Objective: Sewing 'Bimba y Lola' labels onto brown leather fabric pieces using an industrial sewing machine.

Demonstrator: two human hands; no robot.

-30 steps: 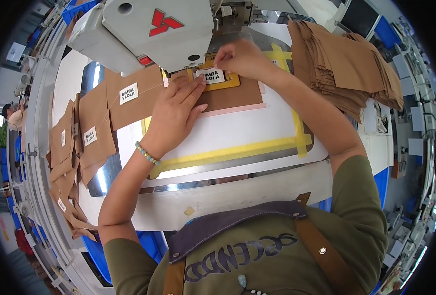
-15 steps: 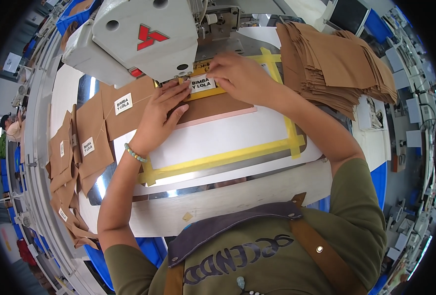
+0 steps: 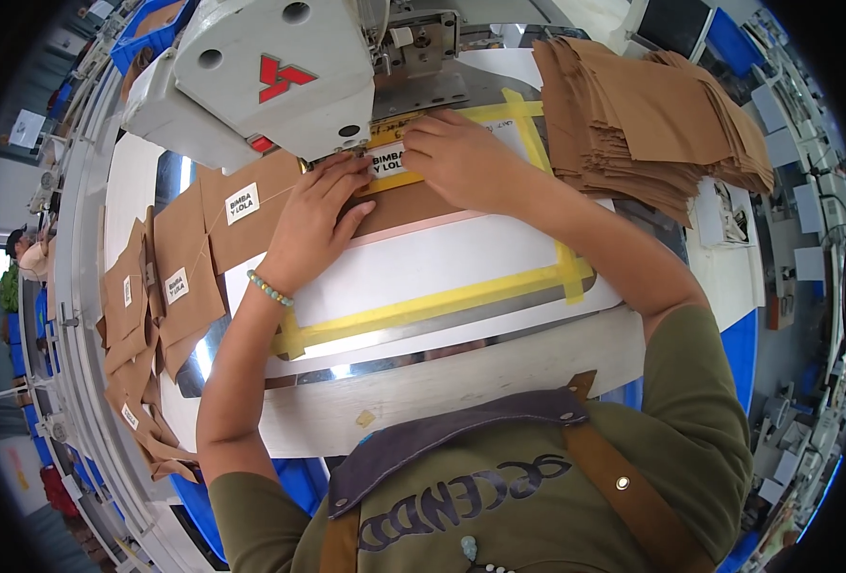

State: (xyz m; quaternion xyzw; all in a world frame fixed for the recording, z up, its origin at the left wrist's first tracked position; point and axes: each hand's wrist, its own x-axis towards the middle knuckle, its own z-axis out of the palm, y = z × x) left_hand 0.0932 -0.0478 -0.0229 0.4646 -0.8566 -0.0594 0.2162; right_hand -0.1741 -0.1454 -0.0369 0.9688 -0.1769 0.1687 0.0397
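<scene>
My left hand (image 3: 318,220) lies with fingers extended and thumb apart, fingertips at the left end of a yellow template (image 3: 394,180) beside the sewing machine's (image 3: 232,86) head. My right hand (image 3: 456,162) has its fingers curled down over the right end of a small white printed label (image 3: 386,160) in that template; anything between its fingertips is hidden. Under them is a brown rectangular piece (image 3: 399,210) with a pink strip along its near edge, on a white board (image 3: 413,258) bordered by yellow tape.
Brown pieces with white labels (image 3: 184,258), linked by threads, overlap along the left. A thick stack of brown pieces (image 3: 662,115) stands at right, near a white box (image 3: 724,215). Blue bins (image 3: 151,29) stand around the table. Another person (image 3: 31,253) is at far left.
My right hand's fingers have come lower and curled further over the label's right part. My left hand stays at the label's left side. The whole view has shifted slightly.
</scene>
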